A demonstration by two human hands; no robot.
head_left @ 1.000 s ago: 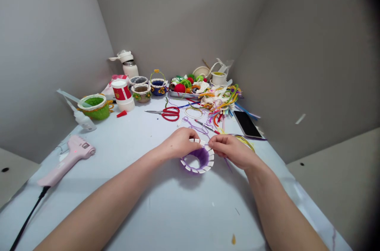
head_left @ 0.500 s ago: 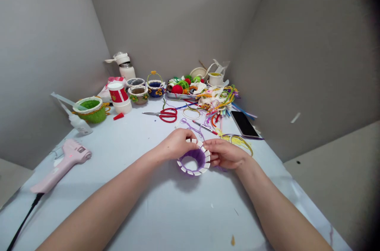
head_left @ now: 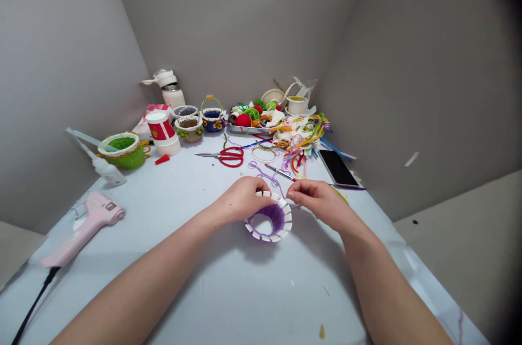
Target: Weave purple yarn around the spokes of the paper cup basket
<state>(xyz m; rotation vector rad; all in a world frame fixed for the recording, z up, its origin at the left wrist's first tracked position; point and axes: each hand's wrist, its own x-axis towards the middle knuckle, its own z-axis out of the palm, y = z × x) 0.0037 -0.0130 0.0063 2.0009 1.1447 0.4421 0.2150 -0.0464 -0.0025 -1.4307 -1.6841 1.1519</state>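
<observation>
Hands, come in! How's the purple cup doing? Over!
Left hand gripping purple cup by its rim. Right hand pinched shut just beside it. Cup's open mouth showing. Red scissors beyond, seemingly out of the way.

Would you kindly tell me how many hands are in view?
2: the left hand grips the rim of the notched cup, and the right hand is beside that rim, on the right.
</observation>
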